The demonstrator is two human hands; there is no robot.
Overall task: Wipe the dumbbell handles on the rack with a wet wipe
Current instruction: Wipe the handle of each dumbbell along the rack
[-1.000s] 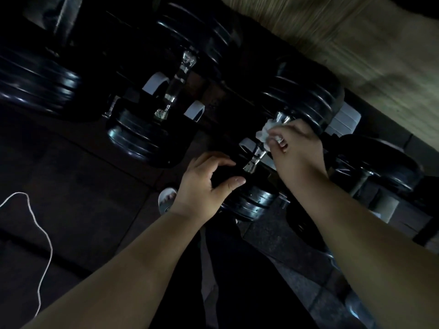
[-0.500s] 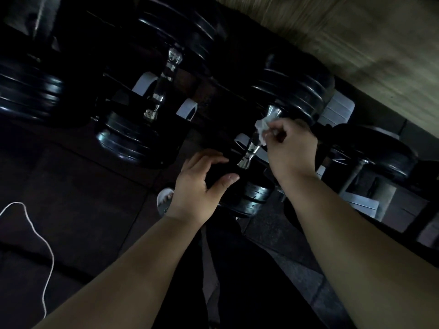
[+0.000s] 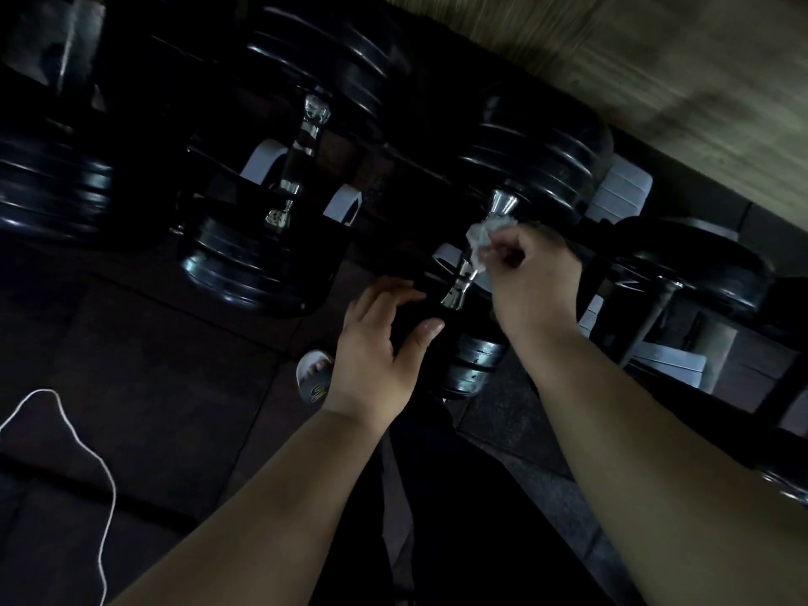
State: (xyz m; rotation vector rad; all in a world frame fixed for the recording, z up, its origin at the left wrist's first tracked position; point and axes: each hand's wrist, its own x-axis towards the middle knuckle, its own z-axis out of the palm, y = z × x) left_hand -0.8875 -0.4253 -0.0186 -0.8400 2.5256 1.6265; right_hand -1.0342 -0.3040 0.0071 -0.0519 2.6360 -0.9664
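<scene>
Black plate dumbbells with chrome handles lie on a dark rack. My right hand (image 3: 531, 277) pinches a crumpled white wet wipe (image 3: 481, 240) against the chrome handle (image 3: 461, 282) of the middle dumbbell (image 3: 538, 155). My left hand (image 3: 380, 343) rests on that dumbbell's near black head (image 3: 474, 365), fingers loosely curved over it and thumb out toward the handle. Another dumbbell to the left shows its bare chrome handle (image 3: 301, 159).
A third dumbbell (image 3: 699, 273) lies at the right on the white rack cradles (image 3: 621, 185). Dark floor mats spread to the left, with a white cord (image 3: 87, 452) lying on them. A sandalled foot (image 3: 315, 378) stands below the rack. A wooden wall (image 3: 656, 50) runs behind.
My right hand has drawn the wipe a little along the chrome handle. My left hand has stayed on the near head. The view has shifted slightly.
</scene>
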